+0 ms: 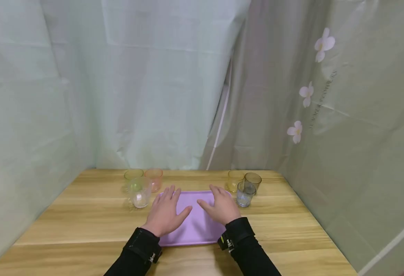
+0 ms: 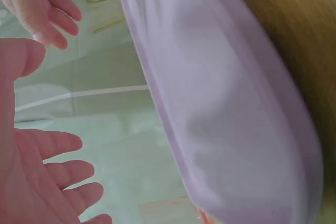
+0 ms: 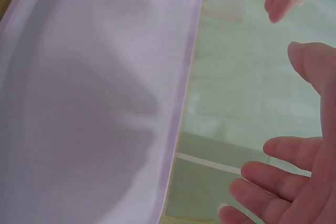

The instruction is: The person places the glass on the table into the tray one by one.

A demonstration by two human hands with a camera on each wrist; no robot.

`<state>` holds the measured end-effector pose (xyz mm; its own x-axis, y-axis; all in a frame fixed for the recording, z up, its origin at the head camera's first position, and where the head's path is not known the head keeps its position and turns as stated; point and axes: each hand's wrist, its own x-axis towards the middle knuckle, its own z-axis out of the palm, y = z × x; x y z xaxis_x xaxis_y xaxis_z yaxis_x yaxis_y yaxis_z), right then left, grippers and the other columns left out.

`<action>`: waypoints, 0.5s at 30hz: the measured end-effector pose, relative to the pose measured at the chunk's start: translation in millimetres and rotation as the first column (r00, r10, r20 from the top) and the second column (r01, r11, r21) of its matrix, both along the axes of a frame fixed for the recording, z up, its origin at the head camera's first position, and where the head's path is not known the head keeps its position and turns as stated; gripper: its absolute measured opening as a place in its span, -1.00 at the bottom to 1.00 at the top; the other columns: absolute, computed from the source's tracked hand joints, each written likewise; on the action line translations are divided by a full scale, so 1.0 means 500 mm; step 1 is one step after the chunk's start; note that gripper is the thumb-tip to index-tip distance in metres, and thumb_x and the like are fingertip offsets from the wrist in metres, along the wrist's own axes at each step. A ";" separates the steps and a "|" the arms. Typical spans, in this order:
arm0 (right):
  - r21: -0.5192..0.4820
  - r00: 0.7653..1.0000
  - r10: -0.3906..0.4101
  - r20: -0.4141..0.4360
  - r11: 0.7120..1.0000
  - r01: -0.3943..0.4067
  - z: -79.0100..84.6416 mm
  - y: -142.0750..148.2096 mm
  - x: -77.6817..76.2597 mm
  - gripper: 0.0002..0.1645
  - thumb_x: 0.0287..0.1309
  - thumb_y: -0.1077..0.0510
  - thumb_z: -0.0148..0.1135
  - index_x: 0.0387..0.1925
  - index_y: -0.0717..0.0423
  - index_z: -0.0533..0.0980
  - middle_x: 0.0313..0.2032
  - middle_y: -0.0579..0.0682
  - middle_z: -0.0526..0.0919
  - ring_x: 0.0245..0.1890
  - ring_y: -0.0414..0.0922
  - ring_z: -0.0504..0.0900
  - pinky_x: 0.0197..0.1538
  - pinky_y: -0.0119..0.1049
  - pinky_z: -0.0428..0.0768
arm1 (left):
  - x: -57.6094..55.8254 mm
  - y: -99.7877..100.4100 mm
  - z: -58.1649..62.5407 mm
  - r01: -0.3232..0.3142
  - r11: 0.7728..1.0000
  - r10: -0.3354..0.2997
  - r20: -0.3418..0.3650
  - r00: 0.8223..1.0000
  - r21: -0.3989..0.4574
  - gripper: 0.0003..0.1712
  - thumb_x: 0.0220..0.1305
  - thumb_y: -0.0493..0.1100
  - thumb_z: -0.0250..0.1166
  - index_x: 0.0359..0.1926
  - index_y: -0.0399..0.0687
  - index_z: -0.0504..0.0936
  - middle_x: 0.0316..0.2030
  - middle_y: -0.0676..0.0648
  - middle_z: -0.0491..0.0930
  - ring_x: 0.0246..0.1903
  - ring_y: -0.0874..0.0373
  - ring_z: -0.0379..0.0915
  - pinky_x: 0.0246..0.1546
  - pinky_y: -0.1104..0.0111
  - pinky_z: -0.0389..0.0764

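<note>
Purple tray (image 1: 195, 232): lies flat on the worktop (image 1: 291, 237), below both grips. Left grip (image 1: 167, 212): fingers extended, thumb spread, holding nothing, above the tray's left side. Right grip (image 1: 220, 207): likewise spread and unloaded, above the right side. Beyond the left grip stand a clear glass (image 1: 140, 197), a green glass (image 1: 132, 174) and a pink glass (image 1: 156, 180); beyond the right, a grey glass (image 1: 245, 194), a yellow glass (image 1: 235, 181) and a brown glass (image 1: 253, 178). Space the grips evenly, move both at one pace, and avoid the glasses.
</note>
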<state>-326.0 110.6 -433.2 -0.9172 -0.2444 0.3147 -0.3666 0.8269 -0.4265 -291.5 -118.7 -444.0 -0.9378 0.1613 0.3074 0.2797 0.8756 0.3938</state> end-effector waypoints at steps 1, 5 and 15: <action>0.004 1.000 -0.002 0.003 1.000 0.002 0.002 0.001 0.002 0.00 0.44 -0.39 0.31 0.59 0.21 0.40 0.49 0.35 0.52 0.46 0.35 0.54 0.46 0.29 0.55 | 0.003 0.000 0.002 0.002 1.000 -0.002 0.002 1.000 -0.002 -0.03 0.56 0.32 0.20 0.61 -0.35 0.34 0.64 -0.45 0.22 0.69 -0.39 0.05 0.68 -0.31 0.08; -0.015 1.000 -0.010 -0.006 1.000 0.010 0.007 0.005 0.010 -0.04 0.44 -0.37 0.33 0.56 0.19 0.45 0.46 0.33 0.56 0.44 0.34 0.57 0.44 0.29 0.58 | 0.015 -0.005 0.011 0.013 1.000 -0.013 -0.010 1.000 0.007 -0.04 0.55 0.30 0.21 0.60 -0.37 0.36 0.62 -0.46 0.25 0.66 -0.41 0.11 0.64 -0.33 0.16; -0.201 1.000 -0.020 -0.017 0.979 0.016 0.025 0.027 0.022 -0.36 0.45 -0.19 0.40 0.26 0.22 0.65 0.02 0.19 0.78 -0.10 0.02 0.75 -0.05 -0.04 0.74 | 0.048 -0.041 0.024 -0.002 0.995 0.008 -0.058 0.998 0.102 -0.21 0.54 0.09 0.33 0.50 -0.42 0.46 0.41 -0.46 0.51 0.41 -0.38 0.49 0.46 -0.21 0.51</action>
<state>-315.0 123.9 -420.6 -0.9144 -0.1577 0.3728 -0.3619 0.7313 -0.5781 -267.3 -139.1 -431.8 -0.9187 0.1216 0.3757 0.3001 0.8333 0.4642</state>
